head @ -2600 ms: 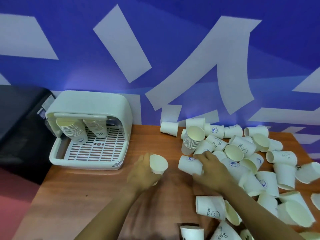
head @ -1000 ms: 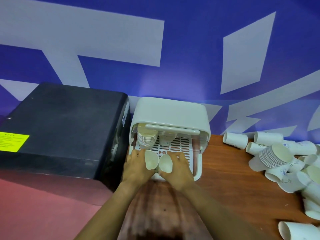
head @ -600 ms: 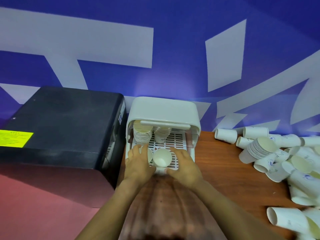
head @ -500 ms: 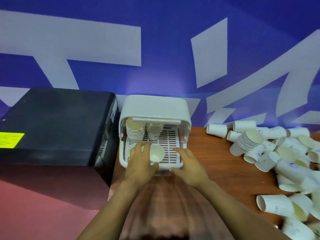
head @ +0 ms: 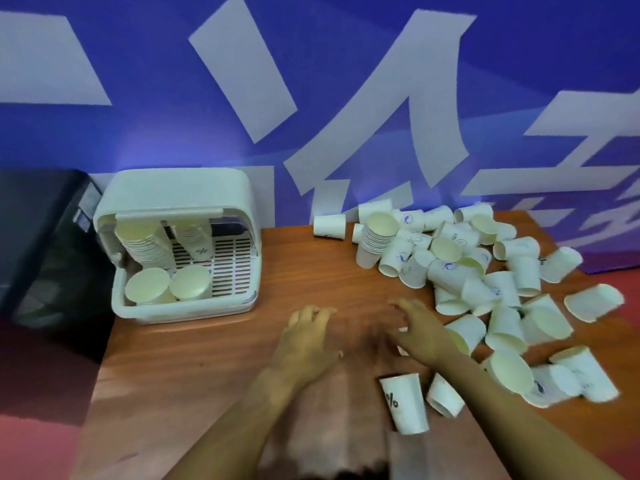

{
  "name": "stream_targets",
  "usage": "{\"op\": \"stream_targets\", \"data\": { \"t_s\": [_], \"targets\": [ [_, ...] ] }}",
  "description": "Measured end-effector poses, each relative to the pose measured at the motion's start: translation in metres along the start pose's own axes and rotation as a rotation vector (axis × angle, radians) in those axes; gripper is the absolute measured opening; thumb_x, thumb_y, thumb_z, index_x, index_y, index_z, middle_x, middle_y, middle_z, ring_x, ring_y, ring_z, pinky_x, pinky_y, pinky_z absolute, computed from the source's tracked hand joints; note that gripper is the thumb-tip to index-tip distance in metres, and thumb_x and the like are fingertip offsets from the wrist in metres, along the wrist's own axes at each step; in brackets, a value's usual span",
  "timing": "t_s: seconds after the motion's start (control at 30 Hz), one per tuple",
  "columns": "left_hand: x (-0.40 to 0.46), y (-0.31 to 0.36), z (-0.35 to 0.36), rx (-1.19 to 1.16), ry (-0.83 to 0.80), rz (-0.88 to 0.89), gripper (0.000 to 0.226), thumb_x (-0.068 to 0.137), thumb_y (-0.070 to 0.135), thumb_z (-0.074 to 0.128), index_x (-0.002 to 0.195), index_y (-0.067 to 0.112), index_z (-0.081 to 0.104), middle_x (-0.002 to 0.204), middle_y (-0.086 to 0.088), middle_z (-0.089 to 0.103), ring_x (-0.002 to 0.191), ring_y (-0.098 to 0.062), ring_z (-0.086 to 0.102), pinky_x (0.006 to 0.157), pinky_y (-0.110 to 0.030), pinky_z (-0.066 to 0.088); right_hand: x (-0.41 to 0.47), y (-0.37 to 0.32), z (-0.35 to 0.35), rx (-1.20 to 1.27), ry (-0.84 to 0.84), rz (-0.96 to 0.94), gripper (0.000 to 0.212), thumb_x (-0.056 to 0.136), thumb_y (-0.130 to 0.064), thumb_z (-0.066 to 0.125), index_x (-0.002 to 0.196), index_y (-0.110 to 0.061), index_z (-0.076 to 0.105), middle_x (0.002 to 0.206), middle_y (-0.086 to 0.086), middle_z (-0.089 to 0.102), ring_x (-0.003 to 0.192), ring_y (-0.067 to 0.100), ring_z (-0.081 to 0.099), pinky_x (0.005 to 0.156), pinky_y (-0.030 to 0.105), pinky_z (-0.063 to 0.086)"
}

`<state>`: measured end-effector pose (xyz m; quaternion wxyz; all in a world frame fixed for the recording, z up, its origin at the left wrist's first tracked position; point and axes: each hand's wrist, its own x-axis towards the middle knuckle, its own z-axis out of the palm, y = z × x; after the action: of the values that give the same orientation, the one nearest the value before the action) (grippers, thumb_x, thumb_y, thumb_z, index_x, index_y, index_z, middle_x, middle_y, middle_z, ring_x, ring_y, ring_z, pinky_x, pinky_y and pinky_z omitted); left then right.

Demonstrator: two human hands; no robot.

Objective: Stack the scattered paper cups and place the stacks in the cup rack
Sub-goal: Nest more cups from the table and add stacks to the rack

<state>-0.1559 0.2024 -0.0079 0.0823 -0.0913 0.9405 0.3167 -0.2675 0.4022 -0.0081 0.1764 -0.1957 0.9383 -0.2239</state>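
Both hands had let go: the two cups they'd carried now sat mouth-up at the front of the rack [head: 180,308], behind them two stacks [head: 138,237] leaning inside. Left hand [head: 304,341] and right hand [head: 420,332] had pulled back over the worktop [head: 194,375], fingers spread and loose, holding nothing. Drop-off looked done. Next pickup is likely from the cup pile [head: 485,282] at right; one stack [head: 375,239] sits in it.

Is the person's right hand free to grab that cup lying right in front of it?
Probably yes. The right hand is open and empty, and the lying cup sits just beside it, nothing between.
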Motion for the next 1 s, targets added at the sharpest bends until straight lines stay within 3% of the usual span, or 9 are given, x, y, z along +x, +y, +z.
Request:
{"op": "stream_targets", "data": {
  "t_s": [0.13, 0.23, 0.33, 0.5, 0.73, 0.87, 1.0],
  "targets": [
    [0.011, 0.053, 0.046, 0.124, -0.228, -0.106, 0.076, 0.081, 0.048, 0.062, 0.144, 0.024, 0.027, 0.144, -0.003, 0.034, 0.131, -0.028, 0.032, 0.106, -0.038, 0.034, 0.003, 0.061, -0.025, -0.182, -0.052, -0.012, 0.044, 0.081, -0.024, 0.063, 0.122, -0.015, 0.05, 0.107, 0.0, 0.048, 0.104, 0.022, 0.049, 0.079, 0.031, 0.041],
    [0.018, 0.079, 0.078, 0.043, -0.334, -0.304, 0.089, 0.079, 0.062, 0.059, 0.148, 0.021, 0.021, 0.15, -0.009, 0.031, 0.137, -0.03, 0.032, 0.109, -0.037, 0.032, 0.006, 0.089, -0.038, -0.351, -0.109, -0.057, 0.053, 0.081, -0.03, 0.062, 0.129, -0.018, 0.044, 0.122, 0.002, 0.05, 0.113, 0.024, 0.046, 0.08, 0.031, 0.039],
    [0.022, 0.095, 0.104, -0.048, -0.372, -0.441, 0.099, 0.077, 0.066, 0.059, 0.152, 0.02, 0.012, 0.153, -0.009, 0.029, 0.138, -0.027, 0.033, 0.109, -0.032, 0.032, 0.01, 0.107, -0.042, -0.496, -0.177, -0.119, 0.064, 0.08, -0.04, 0.061, 0.137, -0.022, 0.036, 0.134, -0.002, 0.045, 0.123, 0.024, 0.039, 0.093, 0.034, 0.038],
    [0.029, 0.107, 0.127, -0.072, -0.328, -0.551, 0.102, 0.075, 0.066, 0.06, 0.152, 0.021, 0.011, 0.149, -0.008, 0.036, 0.135, -0.026, 0.039, 0.107, -0.035, 0.036, 0.018, 0.122, -0.04, -0.522, -0.239, -0.201, 0.074, 0.078, -0.044, 0.063, 0.142, -0.031, 0.03, 0.142, -0.008, 0.038, 0.132, 0.021, 0.03, 0.103, 0.039, 0.029],
    [0.03, 0.108, 0.138, -0.12, -0.268, -0.609, 0.08, 0.078, 0.054, 0.06, 0.144, 0.024, 0.029, 0.136, -0.001, 0.053, 0.123, -0.021, 0.051, 0.097, -0.03, 0.044, 0.028, 0.129, -0.035, -0.557, -0.274, -0.237, 0.072, 0.082, -0.036, 0.06, 0.145, -0.029, 0.026, 0.144, -0.004, 0.037, 0.134, 0.022, 0.028, 0.105, 0.04, 0.028],
    [0.029, 0.106, 0.129, -0.188, -0.189, -0.633, 0.075, 0.074, 0.046, 0.065, 0.14, 0.026, 0.034, 0.137, 0.001, 0.05, 0.122, -0.02, 0.051, 0.095, -0.026, 0.043, 0.031, 0.128, -0.035, -0.53, -0.257, -0.246, 0.071, 0.082, -0.037, 0.061, 0.144, -0.03, 0.028, 0.142, -0.005, 0.039, 0.132, 0.021, 0.031, 0.104, 0.04, 0.03],
    [0.029, 0.097, 0.098, -0.202, -0.088, -0.625, 0.071, 0.077, 0.041, 0.067, 0.135, 0.017, 0.033, 0.136, -0.008, 0.045, 0.121, -0.026, 0.048, 0.091, -0.028, 0.04, 0.035, 0.116, -0.04, -0.421, -0.191, -0.276, 0.068, 0.079, -0.039, 0.064, 0.14, -0.028, 0.035, 0.135, -0.005, 0.044, 0.124, 0.02, 0.039, 0.097, 0.034, 0.038]
  ]
}}
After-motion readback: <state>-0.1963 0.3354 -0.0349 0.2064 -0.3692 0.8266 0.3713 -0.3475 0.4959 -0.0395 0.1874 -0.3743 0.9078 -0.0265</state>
